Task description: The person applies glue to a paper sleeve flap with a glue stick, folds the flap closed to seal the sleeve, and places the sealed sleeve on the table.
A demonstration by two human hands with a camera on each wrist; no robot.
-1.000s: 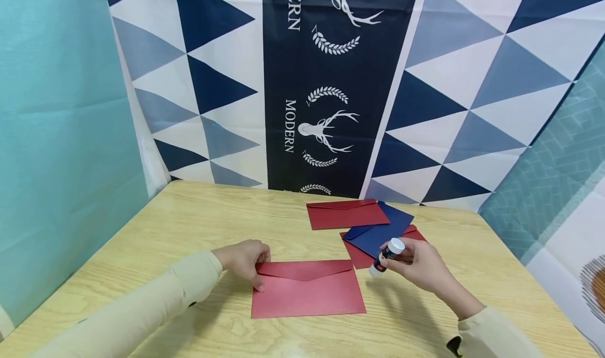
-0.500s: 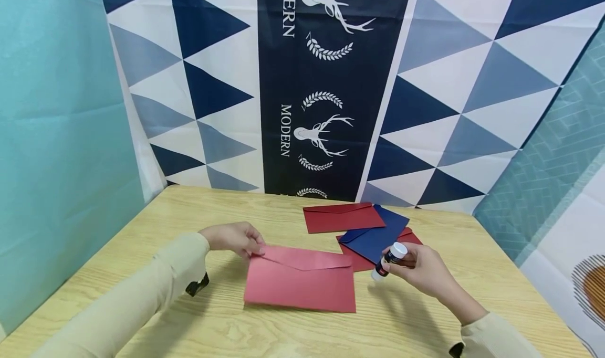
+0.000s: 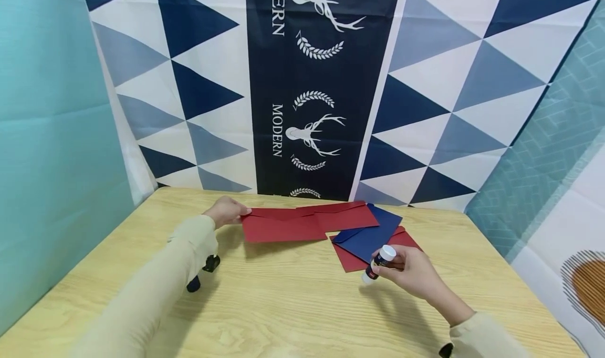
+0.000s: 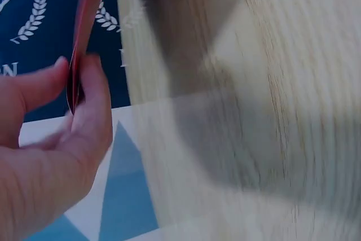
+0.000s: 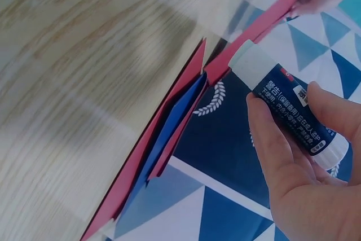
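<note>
My left hand (image 3: 227, 211) pinches the left upper corner of a red envelope (image 3: 283, 227), thumb on top. The envelope is held above the table toward its back, and its right end overlaps another red envelope (image 3: 350, 219). In the left wrist view the pinched envelope (image 4: 84, 26) appears edge-on between thumb and fingers. My right hand (image 3: 411, 271) grips a glue stick (image 3: 378, 264), tilted, over the table in front of the envelope pile. In the right wrist view the glue stick (image 5: 290, 105) shows a dark printed label, with white ends.
A blue envelope (image 3: 371, 237) lies across a red envelope (image 3: 347, 258) at the right back of the wooden table (image 3: 283, 305). Behind the table hangs a patterned cloth (image 3: 307, 85). A teal cloth (image 3: 56, 137) borders the left side.
My left hand has lifted the red envelope from the middle of the table and carried it back beside the other envelopes. The right hand keeps its grip on the glue stick, nearly still.
</note>
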